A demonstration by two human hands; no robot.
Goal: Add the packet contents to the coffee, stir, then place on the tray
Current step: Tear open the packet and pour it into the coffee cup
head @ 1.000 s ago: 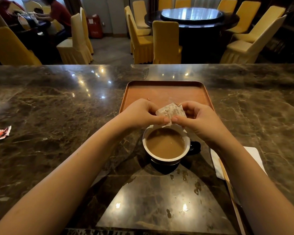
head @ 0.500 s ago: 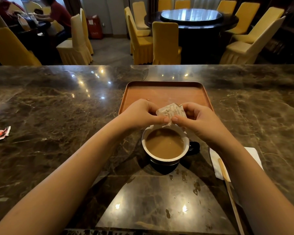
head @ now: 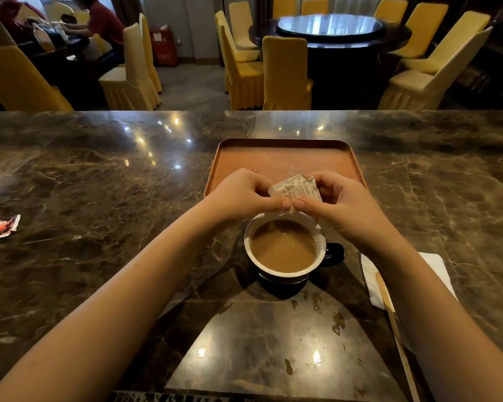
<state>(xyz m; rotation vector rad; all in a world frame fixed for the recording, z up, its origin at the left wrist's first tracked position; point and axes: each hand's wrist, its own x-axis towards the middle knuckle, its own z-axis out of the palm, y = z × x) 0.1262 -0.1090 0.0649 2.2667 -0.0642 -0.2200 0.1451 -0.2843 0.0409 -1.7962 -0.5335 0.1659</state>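
Almost nothing has changed over the last second: the packet (head: 295, 190) is held in the same place, just above the far rim of the cup (head: 283, 248), pinched along its lower edge between both hands. The left hand (head: 244, 195) grips it from the left side with thumb and fingers closed on the paper, and the right hand (head: 339, 204) does the same from the right, so that the two thumb tips nearly touch in the middle. A small torn point of paper hangs down between them, over the coffee (head: 283, 246), and I cannot see any powder falling (it may be too fine to show). My judgement is that the person is still working the packet open or squeezing it, so the first step of the task is not finished.

The cup stands on the counter (head: 99, 184), its dark handle turned to the right, and the coffee surface looks calm and milky brown. Just behind the hands lies the tray (head: 282, 152), with nothing on its visible part. To the right of the cup a white napkin (head: 436, 262) lies on the counter with a wooden stirrer (head: 395, 335) across it, untouched. Stirring and moving the cup to the tray are still left to do.
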